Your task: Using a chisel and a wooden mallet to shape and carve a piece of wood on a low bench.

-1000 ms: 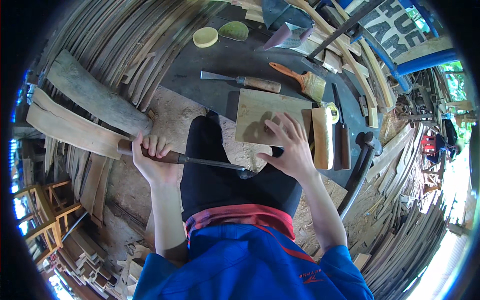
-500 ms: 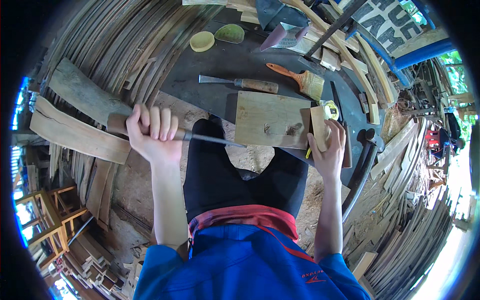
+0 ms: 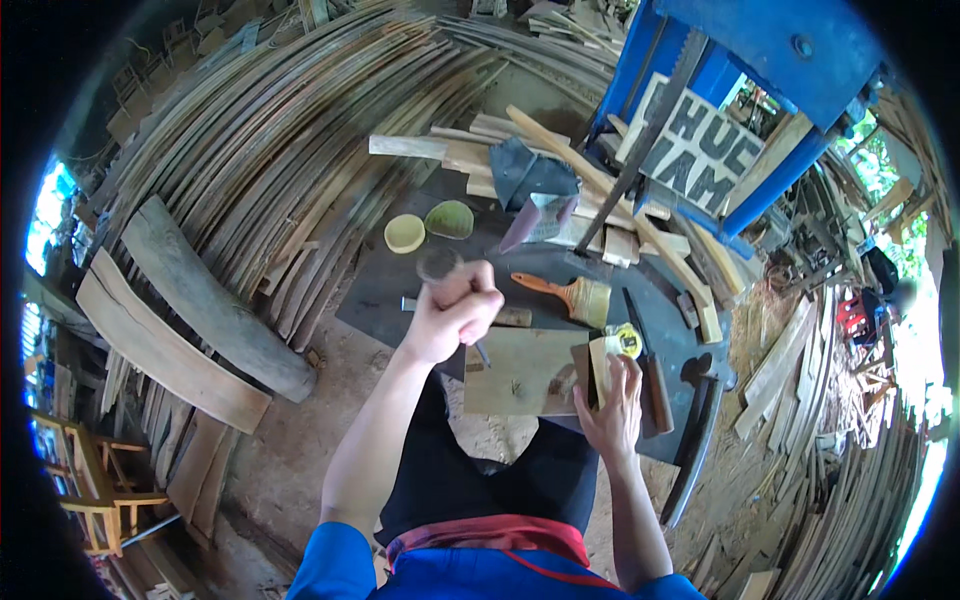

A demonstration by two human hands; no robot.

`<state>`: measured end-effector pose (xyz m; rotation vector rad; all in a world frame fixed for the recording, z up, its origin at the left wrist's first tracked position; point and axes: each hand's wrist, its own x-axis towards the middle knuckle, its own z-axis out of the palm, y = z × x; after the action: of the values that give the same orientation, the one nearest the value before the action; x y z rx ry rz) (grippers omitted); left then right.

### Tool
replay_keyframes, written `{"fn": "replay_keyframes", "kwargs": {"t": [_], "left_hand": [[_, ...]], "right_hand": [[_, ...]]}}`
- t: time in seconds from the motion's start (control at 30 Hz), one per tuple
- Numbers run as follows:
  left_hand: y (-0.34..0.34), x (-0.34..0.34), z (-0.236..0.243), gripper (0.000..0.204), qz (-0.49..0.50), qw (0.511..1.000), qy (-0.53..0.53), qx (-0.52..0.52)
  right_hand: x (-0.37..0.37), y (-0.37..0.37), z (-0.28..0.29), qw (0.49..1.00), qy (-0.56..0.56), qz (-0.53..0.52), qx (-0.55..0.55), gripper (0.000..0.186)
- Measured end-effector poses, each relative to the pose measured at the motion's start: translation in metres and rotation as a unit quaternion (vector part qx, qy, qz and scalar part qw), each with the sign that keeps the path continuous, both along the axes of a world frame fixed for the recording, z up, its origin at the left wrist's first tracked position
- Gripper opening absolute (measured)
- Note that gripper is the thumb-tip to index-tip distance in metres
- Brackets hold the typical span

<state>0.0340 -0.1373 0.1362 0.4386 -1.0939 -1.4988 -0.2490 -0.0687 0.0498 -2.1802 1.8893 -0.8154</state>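
Note:
My left hand [image 3: 450, 318] is a raised fist around the chisel's wooden handle [image 3: 438, 262], which points up at the camera, with the thin blade [image 3: 483, 353] downward. Behind it lies another chisel [image 3: 512, 317], partly hidden. My right hand [image 3: 612, 410] grips a pale wood block [image 3: 600, 360] at the right edge of a light board [image 3: 520, 365]. Beside it lie a yellow tape measure [image 3: 627, 338], a brush with an orange handle [image 3: 560, 292], a dark-handled tool [image 3: 655, 400] and a long hammer-like tool [image 3: 695, 450].
The dark bench [image 3: 385, 300] also holds two shallow bowls [image 3: 405, 234], cloth [image 3: 525, 175] and offcuts. A blue machine frame [image 3: 760, 35] stands at upper right. Long planks [image 3: 290, 130] fill the left, wooden chair frames [image 3: 90, 480] stand lower left, and more lumber [image 3: 820, 480] lies right.
My left hand has lifted toward the middle and tipped the chisel from sideways to upright. My right hand has moved from open over the board onto the wood block. The view has shifted upward.

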Motion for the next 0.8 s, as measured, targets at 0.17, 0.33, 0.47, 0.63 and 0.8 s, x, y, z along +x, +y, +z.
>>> {"fn": "replay_keyframes", "kwargs": {"t": [0.17,0.33,0.47,0.63,0.8], "left_hand": [[-0.017,-0.012,0.009,0.030,-0.001,0.997,-0.061,-0.044],[-0.020,-0.021,0.010,0.013,0.089,0.986,-0.098,-0.099],[-0.008,-0.015,-0.004,0.016,0.167,0.972,-0.109,-0.122],[0.005,-0.007,-0.001,0.019,0.195,0.968,-0.083,-0.137],[0.007,0.006,-0.021,0.032,0.156,0.979,-0.065,-0.115]], "right_hand": [[0.004,-0.006,0.007,1.000,-0.002,0.013,0.015,0.066],[0.003,-0.012,0.004,1.000,-0.010,0.004,-0.002,0.068],[0.007,-0.013,0.000,1.000,-0.005,-0.020,0.008,0.068],[0.006,-0.007,-0.002,0.999,0.012,-0.016,0.026,0.065],[0.007,-0.004,-0.004,0.999,0.020,-0.031,0.031,0.065]]}}
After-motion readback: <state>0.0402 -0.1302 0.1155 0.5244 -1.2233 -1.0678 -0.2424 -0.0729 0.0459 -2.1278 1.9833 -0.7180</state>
